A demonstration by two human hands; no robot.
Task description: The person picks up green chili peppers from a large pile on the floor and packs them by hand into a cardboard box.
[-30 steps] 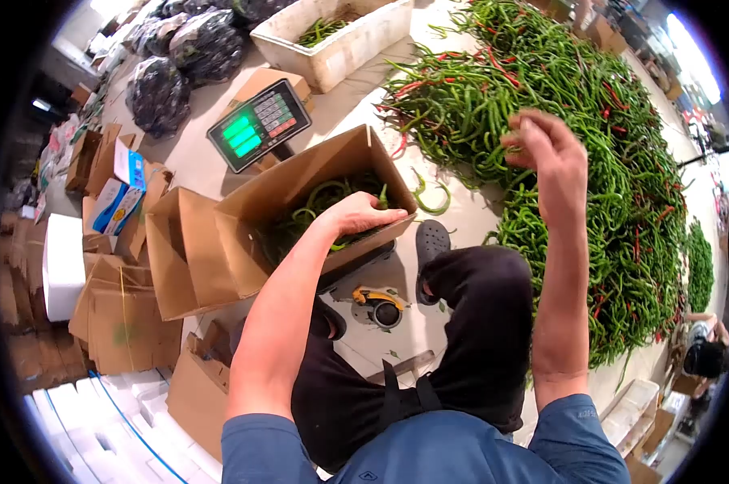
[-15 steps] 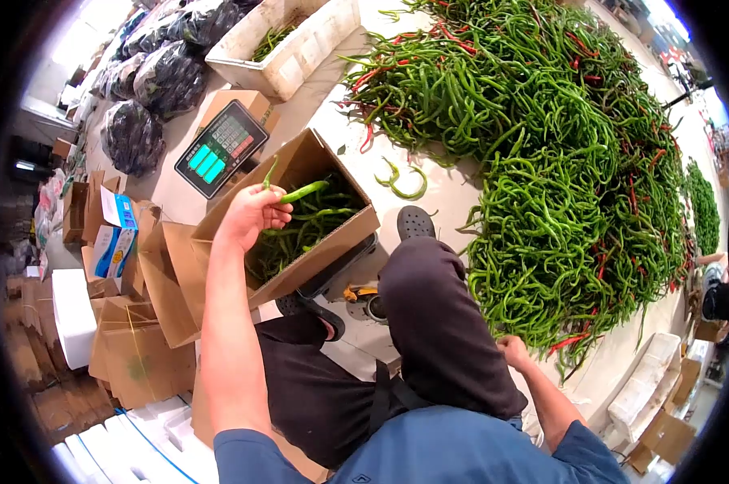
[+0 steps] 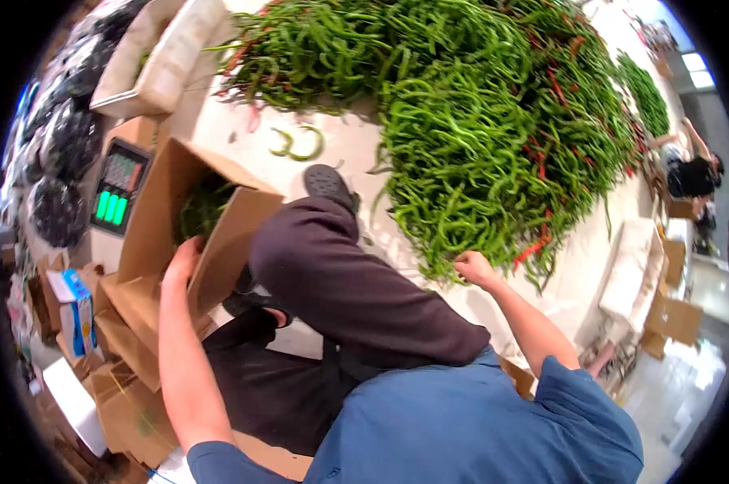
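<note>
Left hand [image 3: 185, 260] in box [image 3: 148, 211]; right hand [image 3: 476, 268] by peppers [image 3: 469, 145] pointing every way.

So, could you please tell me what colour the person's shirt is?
The shirt is blue, seen best in the head view.

Bright indoor light; the floor [image 3: 344, 149] reads near white in my view, with glare toward its lower-right corner. Carton [image 3: 239, 234] interior shadowed. Scale display [image 3: 110, 208] glows green, digits illegible. Slight softness overall. Fisheye distortion bends the margins; corners black.
</note>
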